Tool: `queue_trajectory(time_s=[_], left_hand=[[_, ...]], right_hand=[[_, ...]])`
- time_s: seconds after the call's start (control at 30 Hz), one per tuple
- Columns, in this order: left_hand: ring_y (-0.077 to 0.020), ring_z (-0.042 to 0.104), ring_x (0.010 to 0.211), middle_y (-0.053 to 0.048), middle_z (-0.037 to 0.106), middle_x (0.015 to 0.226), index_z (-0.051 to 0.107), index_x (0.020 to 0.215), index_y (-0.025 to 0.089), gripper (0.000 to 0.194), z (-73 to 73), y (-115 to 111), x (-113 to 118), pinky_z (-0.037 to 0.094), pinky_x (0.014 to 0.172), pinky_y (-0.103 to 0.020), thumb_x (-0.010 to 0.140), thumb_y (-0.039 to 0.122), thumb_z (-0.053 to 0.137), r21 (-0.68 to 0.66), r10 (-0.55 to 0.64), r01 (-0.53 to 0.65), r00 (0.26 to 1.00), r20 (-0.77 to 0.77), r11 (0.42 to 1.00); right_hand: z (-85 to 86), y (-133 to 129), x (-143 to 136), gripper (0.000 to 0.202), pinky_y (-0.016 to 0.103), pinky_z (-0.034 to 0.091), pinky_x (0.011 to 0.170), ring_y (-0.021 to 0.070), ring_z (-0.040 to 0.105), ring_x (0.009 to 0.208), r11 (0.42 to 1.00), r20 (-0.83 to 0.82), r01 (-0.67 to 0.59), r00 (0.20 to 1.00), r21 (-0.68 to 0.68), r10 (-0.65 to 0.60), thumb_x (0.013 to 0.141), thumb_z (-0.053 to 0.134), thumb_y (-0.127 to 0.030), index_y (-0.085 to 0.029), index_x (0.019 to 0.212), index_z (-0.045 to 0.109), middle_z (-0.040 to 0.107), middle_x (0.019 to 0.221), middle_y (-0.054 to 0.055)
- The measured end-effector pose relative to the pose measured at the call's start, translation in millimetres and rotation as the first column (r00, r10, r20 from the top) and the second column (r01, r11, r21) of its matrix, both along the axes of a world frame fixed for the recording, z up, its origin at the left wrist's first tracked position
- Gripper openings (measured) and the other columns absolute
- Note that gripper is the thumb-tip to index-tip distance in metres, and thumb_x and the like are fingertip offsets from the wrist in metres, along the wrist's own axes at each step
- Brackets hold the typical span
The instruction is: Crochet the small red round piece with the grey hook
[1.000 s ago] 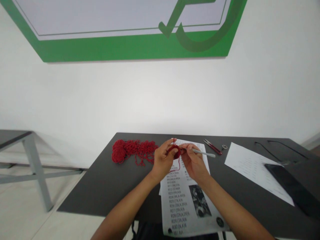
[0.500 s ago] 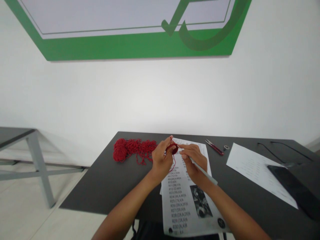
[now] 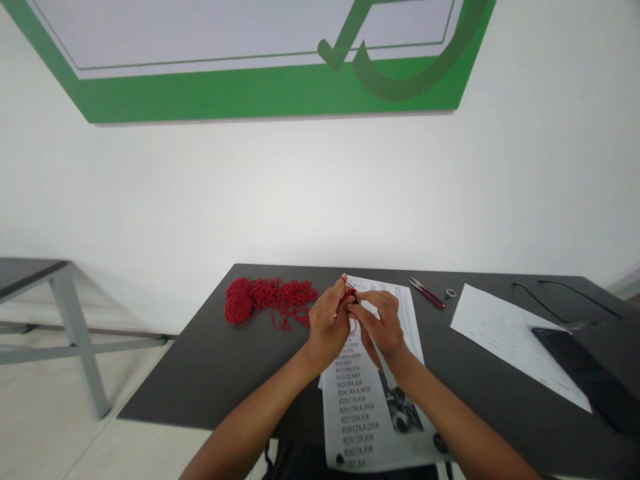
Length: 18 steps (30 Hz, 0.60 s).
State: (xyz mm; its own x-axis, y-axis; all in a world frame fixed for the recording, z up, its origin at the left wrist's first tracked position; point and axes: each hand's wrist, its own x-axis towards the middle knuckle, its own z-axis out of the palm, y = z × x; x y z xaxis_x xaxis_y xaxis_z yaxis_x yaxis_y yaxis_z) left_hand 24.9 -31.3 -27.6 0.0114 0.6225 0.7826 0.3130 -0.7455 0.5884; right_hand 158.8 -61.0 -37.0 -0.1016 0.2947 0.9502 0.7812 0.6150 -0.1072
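Above a printed sheet [image 3: 357, 413], my left hand [image 3: 327, 323] is closed on a small piece of red crochet work [image 3: 349, 295], with red yarn running over its raised index finger. My right hand [image 3: 383, 327] meets the work from the right, its thumb and fingers pinched at the piece's edge. A thin hook tip shows between the hands; the rest of the hook is hidden by my right hand. Left of my hands, a red yarn ball [image 3: 239, 301] lies with a loose tangle of yarn [image 3: 285, 298] stretching toward them.
On the dark table [image 3: 240, 373], red-handled snips [image 3: 427, 293] and a small ring [image 3: 451, 293] lie to the right. Farther right are a white paper [image 3: 510, 340], a black phone [image 3: 580, 367] and glasses [image 3: 570, 325]. Another table [image 3: 30, 273] stands at the far left.
My right hand has moved in closer to the red work and turned, so the hook's light handle no longer shows. The view has shifted slightly.
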Motion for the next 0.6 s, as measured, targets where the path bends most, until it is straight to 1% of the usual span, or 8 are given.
queue_trajectory(time_s=[0.07, 0.17, 0.23, 0.33, 0.4, 0.47, 0.53, 0.6], left_hand=[[-0.0191, 0.077, 0.092, -0.009, 0.079, 0.108, 0.068, 0.13, 0.019, 0.037, 4.0, -2, 1, 0.062, 0.084, -0.028, 0.095, 0.023, 0.06, -0.072, -0.029, 0.032, 0.999, 0.041, 0.997], [-0.018, 0.078, 0.084, -0.006, 0.081, 0.098, 0.068, 0.13, 0.016, 0.04, 10.2, -6, 4, 0.063, 0.077, -0.026, 0.093, 0.029, 0.064, -0.218, -0.071, 0.106, 0.984, 0.161, 0.97], [-0.0178, 0.078, 0.082, -0.006, 0.081, 0.096, 0.066, 0.132, 0.015, 0.042, 11.4, -8, 5, 0.063, 0.075, -0.025, 0.092, 0.03, 0.064, -0.254, -0.083, 0.135, 0.975, 0.207, 0.958], [-0.0182, 0.078, 0.084, -0.006, 0.081, 0.099, 0.065, 0.134, 0.016, 0.042, 8.5, -10, 6, 0.063, 0.077, -0.026, 0.093, 0.027, 0.061, -0.226, -0.056, 0.089, 0.987, 0.149, 0.97], [-0.0194, 0.078, 0.09, -0.007, 0.081, 0.106, 0.065, 0.134, 0.018, 0.041, 6.4, -11, 4, 0.063, 0.082, -0.028, 0.094, 0.023, 0.059, -0.167, -0.026, 0.04, 0.996, 0.084, 0.985], [-0.0201, 0.078, 0.095, -0.008, 0.079, 0.111, 0.064, 0.135, 0.019, 0.042, 6.5, -12, 3, 0.063, 0.083, -0.029, 0.094, 0.021, 0.058, -0.11, -0.022, 0.026, 0.999, 0.037, 0.994], [-0.0192, 0.078, 0.09, -0.006, 0.08, 0.107, 0.062, 0.137, 0.02, 0.044, 9.2, -12, 0, 0.063, 0.079, -0.027, 0.094, 0.022, 0.058, -0.089, -0.037, 0.038, 0.999, 0.008, 0.995], [-0.0184, 0.078, 0.084, -0.005, 0.081, 0.101, 0.061, 0.138, 0.02, 0.045, 13.0, -11, -2, 0.063, 0.075, -0.025, 0.093, 0.023, 0.06, -0.087, -0.044, 0.043, 0.999, -0.018, 0.995]], right_hand=[[-0.4, 1, 1, 0.024, 0.043, 0.051, 0.091, 0.0224, 0.066, 0.102, 1.0, -0.003, -0.007, 1.0, 0.02, 0.007, 0.093, 0.065, -0.016, -0.029, 0.112, 0.064, 0.068, 0.108, 0.005], [-1.8, 1, 1, 0.027, 0.044, 0.05, 0.093, 0.0226, 0.065, 0.102, 0.998, 0.002, -0.005, 1.0, 0.056, 0.005, 0.092, 0.067, -0.015, -0.029, 0.115, 0.065, 0.068, 0.108, 0.006], [-3.1, 1, 1, 0.03, 0.045, 0.05, 0.094, 0.0233, 0.064, 0.103, 0.999, 0.005, -0.007, 1.0, 0.054, 0.007, 0.091, 0.067, -0.014, -0.029, 0.117, 0.065, 0.067, 0.109, 0.006], [-4.1, 1, 1, 0.034, 0.045, 0.05, 0.094, 0.0235, 0.064, 0.104, 0.999, -0.012, -0.032, 0.999, 0.02, 0.032, 0.09, 0.068, -0.013, -0.033, 0.118, 0.065, 0.067, 0.11, 0.005], [-2.5, 2, 2, 0.036, 0.045, 0.051, 0.094, 0.0233, 0.064, 0.104, 0.998, -0.043, -0.055, 0.998, 0.009, 0.056, 0.09, 0.068, -0.013, -0.035, 0.118, 0.066, 0.067, 0.109, 0.004], [1.6, 2, 5, 0.032, 0.042, 0.053, 0.091, 0.0224, 0.063, 0.101, 0.996, -0.08, -0.086, 0.993, 0.007, 0.087, 0.091, 0.067, -0.015, -0.036, 0.116, 0.068, 0.066, 0.106, 0.003], [8.0, 0, 8, 0.023, 0.037, 0.056, 0.081, 0.0206, 0.064, 0.095, 0.991, -0.116, -0.133, 0.985, -0.036, 0.128, 0.095, 0.063, -0.02, -0.035, 0.11, 0.071, 0.065, 0.102, 0.002], [15.5, -2, 11, 0.02, 0.032, 0.056, 0.069, 0.0183, 0.065, 0.088, 0.966, -0.165, -0.211, 0.969, -0.153, 0.185, 0.099, 0.057, -0.026, -0.033, 0.108, 0.073, 0.065, 0.105, 0.004]])
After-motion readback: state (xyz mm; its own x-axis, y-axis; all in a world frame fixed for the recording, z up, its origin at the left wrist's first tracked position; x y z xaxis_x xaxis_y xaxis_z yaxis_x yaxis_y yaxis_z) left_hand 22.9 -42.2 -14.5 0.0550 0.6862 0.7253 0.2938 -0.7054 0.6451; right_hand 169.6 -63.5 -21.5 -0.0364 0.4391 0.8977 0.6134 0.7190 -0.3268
